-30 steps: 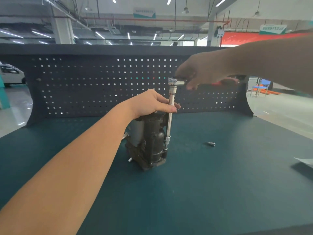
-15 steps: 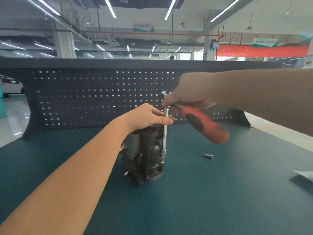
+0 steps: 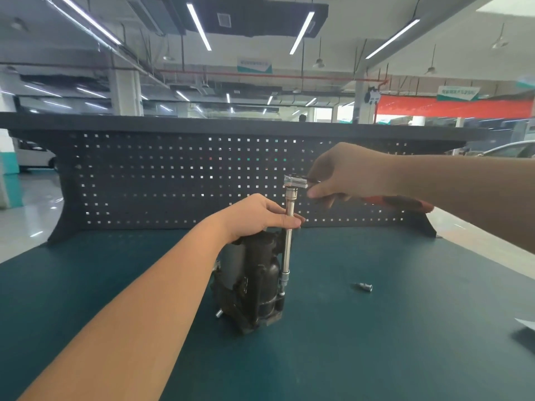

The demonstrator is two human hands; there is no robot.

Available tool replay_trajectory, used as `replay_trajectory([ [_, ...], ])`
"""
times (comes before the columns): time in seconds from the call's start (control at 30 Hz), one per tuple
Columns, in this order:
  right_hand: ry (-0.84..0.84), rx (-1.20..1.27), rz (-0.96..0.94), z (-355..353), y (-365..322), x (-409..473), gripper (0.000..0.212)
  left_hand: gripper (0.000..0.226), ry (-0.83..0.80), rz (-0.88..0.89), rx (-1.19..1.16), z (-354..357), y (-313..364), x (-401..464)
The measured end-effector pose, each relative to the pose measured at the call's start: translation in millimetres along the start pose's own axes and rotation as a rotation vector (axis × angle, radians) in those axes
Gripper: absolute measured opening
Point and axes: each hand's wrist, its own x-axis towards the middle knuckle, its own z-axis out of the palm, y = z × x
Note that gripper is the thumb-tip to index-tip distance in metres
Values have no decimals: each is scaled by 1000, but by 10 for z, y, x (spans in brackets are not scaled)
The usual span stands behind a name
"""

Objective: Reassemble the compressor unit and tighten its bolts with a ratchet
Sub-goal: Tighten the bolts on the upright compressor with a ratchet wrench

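The left hand (image 3: 254, 215) is gripping the compressor (image 3: 252, 282) top and pinching the extension bar (image 3: 288, 241); the right hand (image 3: 347, 175) is gripping the ratchet (image 3: 295, 182)

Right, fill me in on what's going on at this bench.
A person is tightening a bolt on the compressor unit, which stands upright on the green bench. The left hand steadies the extension bar; the right hand holds the ratchet near its head. A loose socket lies nearby.

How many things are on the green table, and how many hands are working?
Compressor unit: 1
Ratchet with long extension: 1
Loose socket: 1
White paper at the table's edge: 1
Hands: 2, left hand and right hand
Total: 6
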Motion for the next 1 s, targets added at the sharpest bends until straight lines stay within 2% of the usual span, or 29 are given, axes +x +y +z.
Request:
replay_trajectory([
  [0.07,1,29,33,-38,-18,-49,32,13,8,-11,6,8,2,23],
  [0.1,-25,134,76,-70,-31,-67,34,16,14,-15,10,16,2,31],
  [0.23,-218,603,343,-153,-105,-96,16,16,2,-14,11,34,0,45],
  [0.4,-338,817,534,-152,-155,-38,16,13,-2,-13,-14,21,-3,45],
  [0.53,-285,796,580,-92,-205,15,21,15,21,-14,-27,58,-1,56],
  [0.67,-149,693,509,-9,-291,-13,25,15,38,16,-6,83,-15,87],
  [0.77,-84,774,442,66,-418,-115,14,20,56,38,10,91,-33,112],
  [0.9,-105,782,381,184,-543,-173,8,25,119,32,5,102,-28,133],
  [1.0,-116,534,383,66,-512,-153,7,8,92,55,-7,91,-23,115],
])
